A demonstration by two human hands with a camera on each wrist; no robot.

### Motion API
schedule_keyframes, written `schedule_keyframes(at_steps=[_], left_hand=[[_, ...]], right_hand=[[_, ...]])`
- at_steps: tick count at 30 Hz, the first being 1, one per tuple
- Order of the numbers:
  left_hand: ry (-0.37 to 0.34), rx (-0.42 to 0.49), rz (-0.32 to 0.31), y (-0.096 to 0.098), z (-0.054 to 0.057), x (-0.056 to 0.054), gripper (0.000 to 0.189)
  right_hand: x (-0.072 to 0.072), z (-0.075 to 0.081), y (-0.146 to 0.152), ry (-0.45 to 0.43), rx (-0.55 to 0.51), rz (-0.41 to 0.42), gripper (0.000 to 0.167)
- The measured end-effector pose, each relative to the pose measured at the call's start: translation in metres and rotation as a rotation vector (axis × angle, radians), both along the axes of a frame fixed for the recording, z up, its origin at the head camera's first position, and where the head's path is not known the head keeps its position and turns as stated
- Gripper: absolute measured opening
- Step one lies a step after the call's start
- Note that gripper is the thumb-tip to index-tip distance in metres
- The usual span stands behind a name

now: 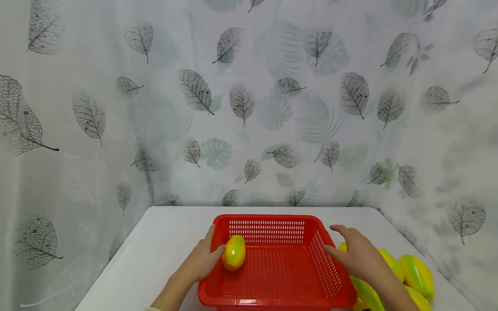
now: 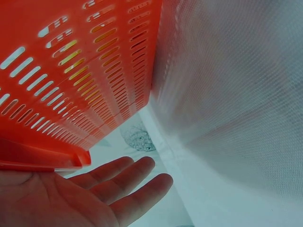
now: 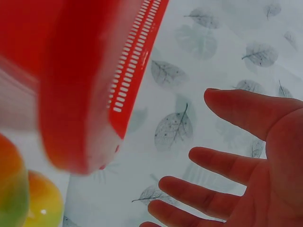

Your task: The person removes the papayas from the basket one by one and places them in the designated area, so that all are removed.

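A red plastic basket (image 1: 280, 272) with slotted walls stands on the white table, and one yellow-green mango (image 1: 234, 253) lies inside it by the left wall. My left hand (image 1: 203, 260) is at the basket's left rim, thumb over the inner side. In the left wrist view, its fingers (image 2: 137, 191) extend straight below the rim, away from the slotted wall. On the other side, my right hand (image 1: 357, 255) hovers by the right rim with fingers spread and nothing held. The right wrist view shows a gap between those fingers (image 3: 208, 194) and the basket.
Several yellow-green mangoes (image 1: 416, 274) lie on the table right of the basket, partly hidden by my right forearm. A leaf-patterned curtain (image 1: 241, 103) surrounds the back and sides of the white table (image 1: 155, 246).
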State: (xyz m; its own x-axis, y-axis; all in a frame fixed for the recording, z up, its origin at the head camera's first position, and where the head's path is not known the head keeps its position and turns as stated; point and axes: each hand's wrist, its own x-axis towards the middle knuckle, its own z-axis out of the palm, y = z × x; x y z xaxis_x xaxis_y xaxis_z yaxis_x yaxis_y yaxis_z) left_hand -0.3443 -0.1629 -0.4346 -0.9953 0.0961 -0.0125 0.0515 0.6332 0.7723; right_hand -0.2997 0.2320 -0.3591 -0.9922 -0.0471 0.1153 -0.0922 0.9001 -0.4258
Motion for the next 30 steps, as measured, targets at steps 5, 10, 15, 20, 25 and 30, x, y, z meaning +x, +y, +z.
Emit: schedule_keyframes(at_steps=[5,10,15,20,25,30], left_hand=[[0.007,0.005,-0.005,0.000,0.000,-0.001,0.086],[0.013,-0.001,0.005,-0.001,0.001,0.000,0.086],[0.019,0.000,0.011,-0.002,0.001,0.001,0.086],[0.010,0.007,0.005,-0.001,0.001,0.001,0.085],[0.001,0.012,-0.003,0.000,0.000,0.000,0.085],[0.004,-0.006,0.005,0.000,0.001,0.000,0.086]], right_hand=[[-0.004,0.009,-0.013,0.017,-0.006,0.013,0.074],[-0.008,0.016,-0.029,0.032,-0.028,0.051,0.074],[-0.014,0.019,-0.044,0.063,-0.044,0.113,0.068],[-0.021,0.017,-0.056,0.063,-0.045,0.142,0.065],[-0.026,0.016,-0.063,0.065,-0.048,0.148,0.062],[-0.030,0.013,-0.069,0.040,-0.066,0.155,0.064]])
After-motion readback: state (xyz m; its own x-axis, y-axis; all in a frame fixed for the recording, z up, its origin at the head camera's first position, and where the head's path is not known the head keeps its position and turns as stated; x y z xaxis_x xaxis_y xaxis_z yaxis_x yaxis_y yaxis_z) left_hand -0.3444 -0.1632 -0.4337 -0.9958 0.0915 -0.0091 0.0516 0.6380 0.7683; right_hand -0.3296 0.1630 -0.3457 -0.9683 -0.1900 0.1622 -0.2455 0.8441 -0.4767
